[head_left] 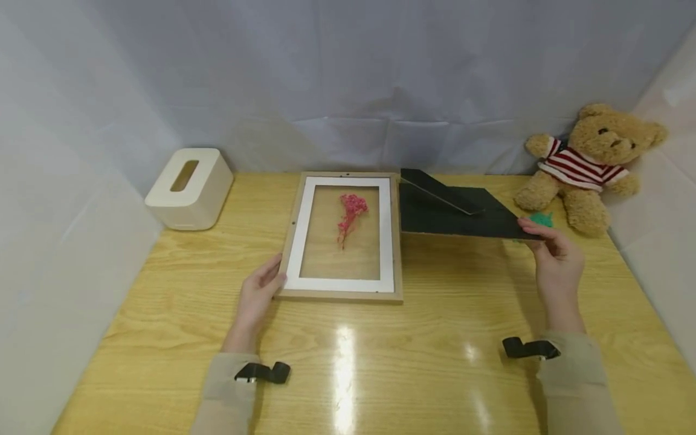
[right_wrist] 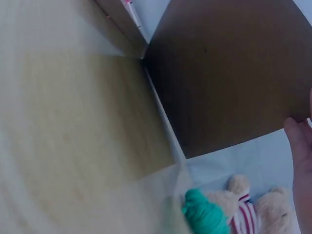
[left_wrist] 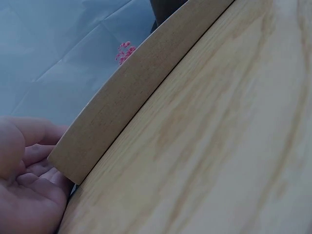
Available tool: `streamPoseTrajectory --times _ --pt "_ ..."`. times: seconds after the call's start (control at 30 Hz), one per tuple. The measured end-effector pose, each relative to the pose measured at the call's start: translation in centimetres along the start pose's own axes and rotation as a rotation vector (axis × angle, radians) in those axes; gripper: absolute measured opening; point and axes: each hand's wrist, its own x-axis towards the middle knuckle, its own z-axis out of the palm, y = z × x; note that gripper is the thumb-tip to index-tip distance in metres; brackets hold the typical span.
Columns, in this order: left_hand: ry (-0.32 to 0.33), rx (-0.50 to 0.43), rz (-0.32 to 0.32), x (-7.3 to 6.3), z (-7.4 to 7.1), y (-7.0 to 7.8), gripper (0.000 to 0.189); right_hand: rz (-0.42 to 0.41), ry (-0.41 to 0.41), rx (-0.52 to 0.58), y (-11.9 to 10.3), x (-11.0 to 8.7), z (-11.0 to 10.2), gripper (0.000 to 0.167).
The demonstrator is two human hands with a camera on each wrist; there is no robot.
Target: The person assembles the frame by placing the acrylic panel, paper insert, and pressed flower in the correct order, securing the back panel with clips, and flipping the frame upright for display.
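A wooden picture frame [head_left: 397,254] lies on the table with a white mat [head_left: 293,254] inside it. A sprig of pink dried flowers [head_left: 352,208] rests within the mat's opening. My left hand [head_left: 261,290] grips the frame's near left corner, thumb at its edge. My right hand [head_left: 560,260] pinches the near right corner of the black frame backing board [head_left: 457,220], which tilts up beside the frame with its easel leg [head_left: 440,192] on top. In the right wrist view the board's underside [right_wrist: 229,73] is brown, and its far edge meets the frame's side.
At the back left stands a white tissue box [head_left: 187,187]. A teddy bear [head_left: 592,163] in a striped shirt sits at the back right, with a green bundle [right_wrist: 204,212] close by it. Curtains [head_left: 348,78] enclose the wooden table [head_left: 435,338].
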Motion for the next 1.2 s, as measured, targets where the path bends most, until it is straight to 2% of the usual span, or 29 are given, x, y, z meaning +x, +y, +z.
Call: streamPoseTrajectory --times 0.03,0.27,0.4,0.57,0.77,0.97,1.13,1.2 --pt "-0.001 -0.001 0.000 0.0 0.0 0.0 0.050 -0.006 0.018 0.005 0.0 0.3 0.1 0.013" --pt "0.006 -0.003 -0.010 0.0 0.1 0.2 0.049 -0.122 0.107 -0.315 -2.0 1.9 2.0 0.013" --pt "0.008 -0.007 -0.012 -0.1 0.1 0.3 0.049 -0.218 0.195 -0.379 -3.5 3.1 3.3 0.012" --pt "0.002 -0.008 -0.017 -0.2 0.1 0.4 0.050 -0.279 0.309 -0.403 -5.9 4.0 4.7 0.012" --pt "-0.001 -0.023 -0.015 -0.3 0.1 0.5 0.050 -0.329 0.384 -0.424 -7.6 4.5 5.5 0.011" --pt "0.003 -0.021 -0.026 -0.4 0.2 0.7 0.050 -0.331 0.399 -0.434 -7.2 4.6 5.3 0.010" --pt "0.007 -0.027 -0.026 -0.4 0.2 0.7 0.049 -0.343 0.390 -0.370 -7.1 4.3 5.4 0.011" --pt "0.039 -0.042 -0.017 -0.4 0.1 0.7 0.047 -0.353 0.385 -0.342 -7.3 4.1 5.8 0.012"
